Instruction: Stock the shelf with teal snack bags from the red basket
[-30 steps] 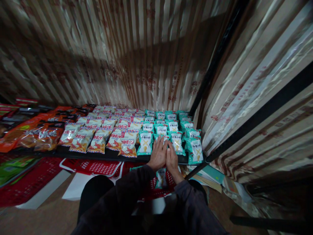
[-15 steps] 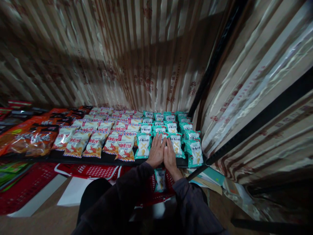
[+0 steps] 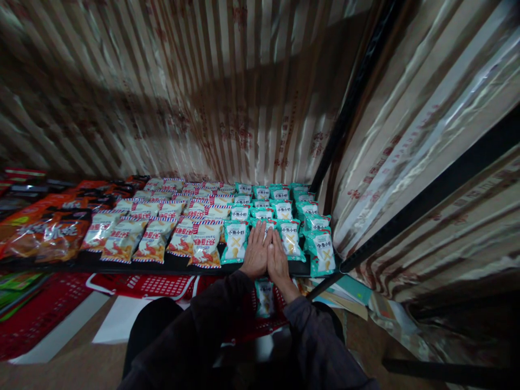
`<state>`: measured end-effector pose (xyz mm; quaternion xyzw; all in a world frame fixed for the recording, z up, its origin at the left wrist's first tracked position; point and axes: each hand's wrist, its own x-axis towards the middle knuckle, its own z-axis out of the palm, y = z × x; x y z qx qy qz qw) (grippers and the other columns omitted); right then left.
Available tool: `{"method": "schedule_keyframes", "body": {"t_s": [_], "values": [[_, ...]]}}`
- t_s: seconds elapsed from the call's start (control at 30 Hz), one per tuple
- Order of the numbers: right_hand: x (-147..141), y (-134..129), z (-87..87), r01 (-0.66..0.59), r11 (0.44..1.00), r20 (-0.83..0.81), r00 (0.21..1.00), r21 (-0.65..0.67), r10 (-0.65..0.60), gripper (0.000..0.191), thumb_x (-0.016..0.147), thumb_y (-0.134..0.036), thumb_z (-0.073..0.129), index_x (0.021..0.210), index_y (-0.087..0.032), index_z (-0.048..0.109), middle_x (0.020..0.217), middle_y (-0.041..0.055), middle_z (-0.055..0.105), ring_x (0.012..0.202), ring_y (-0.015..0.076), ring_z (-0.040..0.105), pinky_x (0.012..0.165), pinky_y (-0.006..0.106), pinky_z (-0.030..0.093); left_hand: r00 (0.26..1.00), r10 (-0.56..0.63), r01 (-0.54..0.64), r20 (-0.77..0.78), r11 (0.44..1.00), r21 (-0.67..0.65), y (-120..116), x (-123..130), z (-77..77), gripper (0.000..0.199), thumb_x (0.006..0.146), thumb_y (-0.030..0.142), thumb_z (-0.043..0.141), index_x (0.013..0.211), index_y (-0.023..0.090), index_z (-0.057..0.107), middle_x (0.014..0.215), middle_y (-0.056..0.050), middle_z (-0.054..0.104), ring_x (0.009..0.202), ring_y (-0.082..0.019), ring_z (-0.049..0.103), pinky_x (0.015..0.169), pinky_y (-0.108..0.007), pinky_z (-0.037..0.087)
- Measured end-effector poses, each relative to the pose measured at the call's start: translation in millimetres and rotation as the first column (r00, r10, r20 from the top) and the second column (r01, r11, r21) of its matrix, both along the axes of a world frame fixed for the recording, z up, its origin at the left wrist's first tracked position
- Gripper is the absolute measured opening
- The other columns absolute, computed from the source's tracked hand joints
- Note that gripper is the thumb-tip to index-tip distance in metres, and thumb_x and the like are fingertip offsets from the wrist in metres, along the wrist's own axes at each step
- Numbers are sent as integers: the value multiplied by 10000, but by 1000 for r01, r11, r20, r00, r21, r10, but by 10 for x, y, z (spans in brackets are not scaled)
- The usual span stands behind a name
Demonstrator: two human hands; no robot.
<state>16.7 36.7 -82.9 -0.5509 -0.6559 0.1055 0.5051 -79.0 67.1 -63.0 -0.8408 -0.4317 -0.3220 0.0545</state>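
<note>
My left hand (image 3: 255, 253) lies flat, fingers stretched forward, on a teal and white snack bag (image 3: 263, 222) in the front row of a black shelf (image 3: 142, 266). Beside it, touching at the thumbs, my right hand (image 3: 278, 261) rests with straight fingers on the same bag, which the hands mostly cover. Another teal bag (image 3: 235, 242) stands just left of my hands, and one more (image 3: 291, 240) just right. Further right is a front teal bag (image 3: 323, 250). Below my hands, a single teal bag (image 3: 265, 298) lies in a red basket (image 3: 273, 327).
White and red snack bags (image 3: 205, 244) and orange bags (image 3: 63, 233) fill the shelf leftward. A black post (image 3: 349, 114) rises at the right, before striped plastic sheeting (image 3: 252, 108). Another red basket (image 3: 152, 286) and papers (image 3: 353, 290) lie below.
The whole view has shifted slightly, so the bags and shelf appear a little further left. Both hands remain on the same bag, with little visible movement.
</note>
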Motion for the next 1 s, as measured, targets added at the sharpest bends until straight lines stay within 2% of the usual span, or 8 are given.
{"method": "schedule_keyframes", "body": {"t_s": [0.5,0.67,1.0], "values": [[-8,-16,-34,17,1000,7,1000,-21,-17,569,999,-415,192,1493,-139,251,1554,128,280,1450,215,221,1161,494,275,1000,-9,9,1,1000,16,-56,-54,31,527,952,235,317,1461,100,290,1560,-197,218,1473,-287,-8,1144,-548,235],[-16,-17,-56,35,999,10,999,-31,-34,589,997,-424,178,1481,-104,277,1533,158,317,1440,218,251,1160,486,280,999,-23,22,34,1000,21,-74,-68,30,524,951,224,316,1457,90,297,1561,-207,203,1473,-289,-9,1145,-549,226],[-3,-32,-33,34,999,54,998,34,-36,558,998,-397,194,1485,-136,271,1527,144,335,1440,222,246,1157,520,264,997,-59,60,54,998,-18,-102,-91,49,534,956,235,315,1469,94,279,1568,-214,171,1468,-282,-54,1155,-554,205]]}}
